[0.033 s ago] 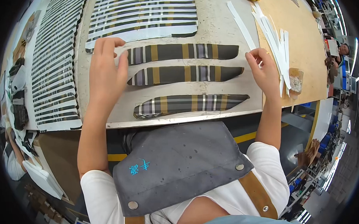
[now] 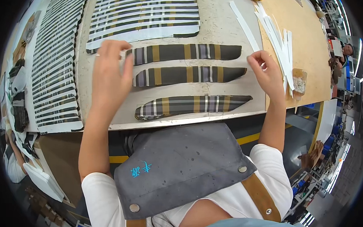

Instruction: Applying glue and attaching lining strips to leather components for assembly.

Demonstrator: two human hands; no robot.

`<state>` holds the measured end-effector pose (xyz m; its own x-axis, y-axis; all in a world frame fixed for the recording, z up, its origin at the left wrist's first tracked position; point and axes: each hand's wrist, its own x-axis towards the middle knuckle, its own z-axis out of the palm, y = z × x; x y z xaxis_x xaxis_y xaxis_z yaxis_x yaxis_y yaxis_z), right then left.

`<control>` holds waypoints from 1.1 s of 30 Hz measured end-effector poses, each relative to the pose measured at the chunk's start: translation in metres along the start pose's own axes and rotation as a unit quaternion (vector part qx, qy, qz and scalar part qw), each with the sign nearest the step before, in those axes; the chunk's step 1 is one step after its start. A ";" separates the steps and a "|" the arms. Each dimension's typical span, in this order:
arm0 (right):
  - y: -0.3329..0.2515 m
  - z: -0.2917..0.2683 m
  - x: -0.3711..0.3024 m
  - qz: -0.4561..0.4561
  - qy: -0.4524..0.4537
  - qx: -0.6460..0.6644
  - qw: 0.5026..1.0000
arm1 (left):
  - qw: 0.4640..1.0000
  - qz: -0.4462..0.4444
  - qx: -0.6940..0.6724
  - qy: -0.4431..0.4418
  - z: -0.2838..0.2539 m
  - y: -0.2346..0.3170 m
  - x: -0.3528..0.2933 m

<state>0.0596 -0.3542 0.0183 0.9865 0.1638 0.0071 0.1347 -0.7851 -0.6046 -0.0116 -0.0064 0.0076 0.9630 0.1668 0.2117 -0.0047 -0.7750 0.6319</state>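
Slightly to the right of its earlier place, the left hand now covers more of the left ends of the far plaid piece and the middle plaid piece; the right hand has edged left and nearer. All three plaid pieces stay put, lying side by side across the table, with the near plaid piece just inside its near edge.

On the left hand, the thumb stands apart from the bent fingers, and nothing shows in its grasp; whether it touches the cloth is hard to tell, since the hand hides those ends. On the right hand, the fingers curl loosely just beyond the pieces' right ends; I cannot tell if thumb and finger meet.

Far and middle pieces lie close together, so a wide pinch could catch both and skew them. A low left wrist could drag the middle piece, and a brushing forearm could push the near one over the edge. To the right, loose white strips could scatter if the right elbow swings out.
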 end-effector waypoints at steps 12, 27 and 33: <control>0.007 0.009 -0.019 -0.011 -0.115 0.118 0.986 | 0.969 0.092 -0.022 -0.227 0.015 0.015 -0.014; -0.005 0.024 -0.016 0.037 -0.066 0.042 0.996 | 0.984 -0.047 -0.076 -0.151 0.004 0.007 -0.024; -0.003 0.023 -0.019 0.046 -0.052 0.018 0.997 | 0.998 0.007 0.017 -0.057 0.013 0.001 -0.029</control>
<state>0.0385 -0.3408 0.0018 0.9792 0.1543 -0.1321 0.0378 -0.7776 -0.6277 -0.0356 -0.0199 -0.0075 0.9875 0.0860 0.1325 -0.0117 -0.7968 0.6041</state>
